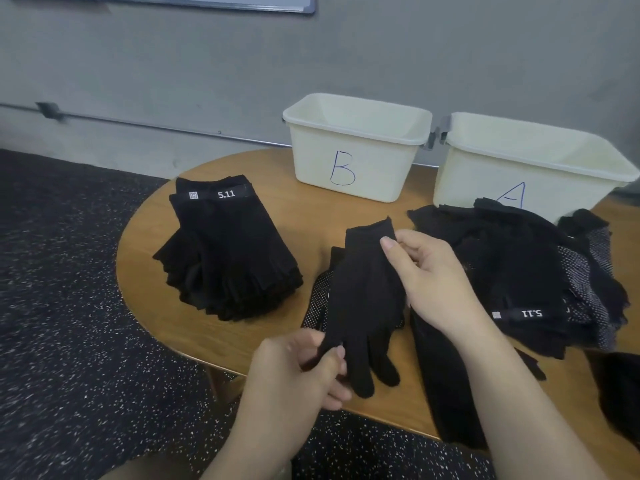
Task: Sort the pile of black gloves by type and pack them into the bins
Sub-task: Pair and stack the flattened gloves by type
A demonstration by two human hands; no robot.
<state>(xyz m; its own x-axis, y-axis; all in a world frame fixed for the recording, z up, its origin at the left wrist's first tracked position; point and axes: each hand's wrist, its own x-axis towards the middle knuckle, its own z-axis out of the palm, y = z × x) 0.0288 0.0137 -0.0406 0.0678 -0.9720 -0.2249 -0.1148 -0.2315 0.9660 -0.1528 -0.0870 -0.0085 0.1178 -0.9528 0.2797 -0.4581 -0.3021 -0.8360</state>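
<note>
Black full-finger glove (360, 306) held over the near middle of the table (145, 271), cuff pointing far, fingers pointing near. Right hand (429, 271) pinching the cuff end, thumb on top of the fabric. Left hand (298, 368) pinching one glove finger at the near end, thumb and fingers curled round it. Glove stretched between the two hands, lying over a dotted-palm glove (317, 303) that shows at its left edge.

Left of the held glove: neat stack of fingerless gloves (225, 251), top one carrying a band marked 5.11, cuffs toward the far side. Right of the held glove: loose pile of mixed gloves (512, 271), some plain black, some with white dots, one with a 5.11 band reading upside down. Pile reaching up to the front wall of the right bin and partly covering its letter.

Two cream bins at the far edge of the table: bin marked B (356, 147) on the left, bin marked A (540, 157) on the right, side by side, nearly touching. No gloves visible inside either, though the bottoms are not fully in view.

Table wooden, rounded edge; dark speckled floor (69, 306) to the left and near; grey wall (207, 64) behind.
</note>
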